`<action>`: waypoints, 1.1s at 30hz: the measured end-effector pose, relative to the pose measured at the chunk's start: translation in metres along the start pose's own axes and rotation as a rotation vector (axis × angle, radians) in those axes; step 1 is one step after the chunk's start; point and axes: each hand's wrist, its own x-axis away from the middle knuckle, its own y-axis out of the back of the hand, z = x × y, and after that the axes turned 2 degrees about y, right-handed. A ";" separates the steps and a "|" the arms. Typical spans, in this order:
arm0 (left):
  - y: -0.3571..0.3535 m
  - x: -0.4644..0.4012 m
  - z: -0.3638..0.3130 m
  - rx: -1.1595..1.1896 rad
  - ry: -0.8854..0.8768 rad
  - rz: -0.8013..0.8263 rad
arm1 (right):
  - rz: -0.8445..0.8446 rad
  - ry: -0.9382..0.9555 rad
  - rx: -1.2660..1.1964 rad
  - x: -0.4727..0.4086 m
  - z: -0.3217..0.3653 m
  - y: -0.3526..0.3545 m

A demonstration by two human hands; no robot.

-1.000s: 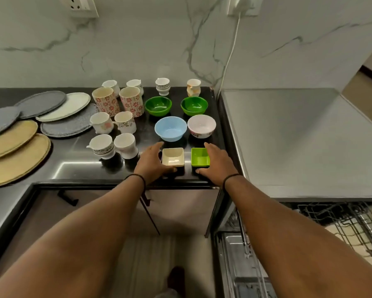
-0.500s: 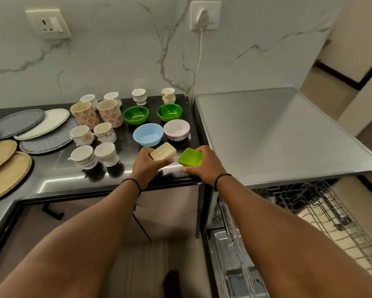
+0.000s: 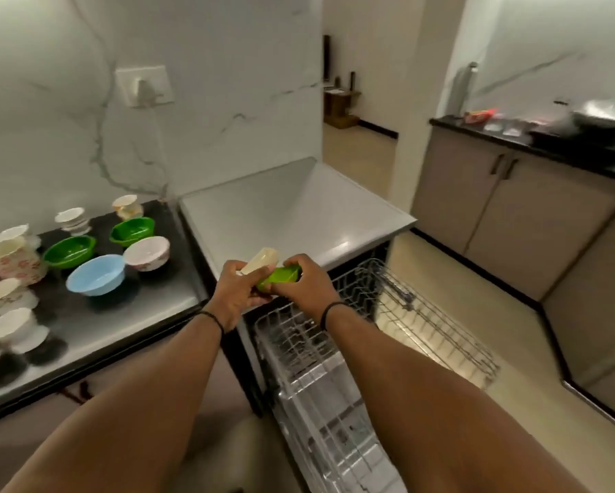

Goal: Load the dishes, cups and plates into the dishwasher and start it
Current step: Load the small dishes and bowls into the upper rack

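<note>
You can count two green round bowls [image 3: 69, 251] [image 3: 132, 230], one blue bowl [image 3: 96, 275] and one white bowl [image 3: 146, 252] on the counter. Your hands hold two small square dishes, one cream [image 3: 261, 260] and one green [image 3: 281, 275].

Single head-worn view, forward and down; close over hands [image 3: 270, 290], open dishwasher rack [image 3: 387, 332] beyond

Pulled-out upper rack [image 3: 416, 314] open from above; bowls [image 3: 96, 275] & cups [image 3: 12, 327] crowd counter [image 3: 128, 325] left.
</note>
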 end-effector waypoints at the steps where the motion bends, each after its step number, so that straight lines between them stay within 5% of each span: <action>1: -0.026 0.001 0.003 -0.006 0.001 0.049 | -0.069 -0.034 -0.055 0.011 -0.012 0.021; 12: -0.232 0.007 0.060 -0.263 0.097 0.495 | -0.663 -0.406 -0.477 0.103 -0.136 0.153; 15: -0.262 -0.016 0.086 -0.335 0.096 0.512 | -0.807 -0.503 -0.513 0.121 -0.164 0.172; 24: -0.274 -0.102 0.192 -0.892 -0.125 0.588 | -0.910 -0.900 -0.205 0.142 -0.290 0.139; 33: -0.267 -0.162 0.272 -1.030 -0.214 0.810 | -0.927 -1.021 0.234 0.097 -0.353 0.106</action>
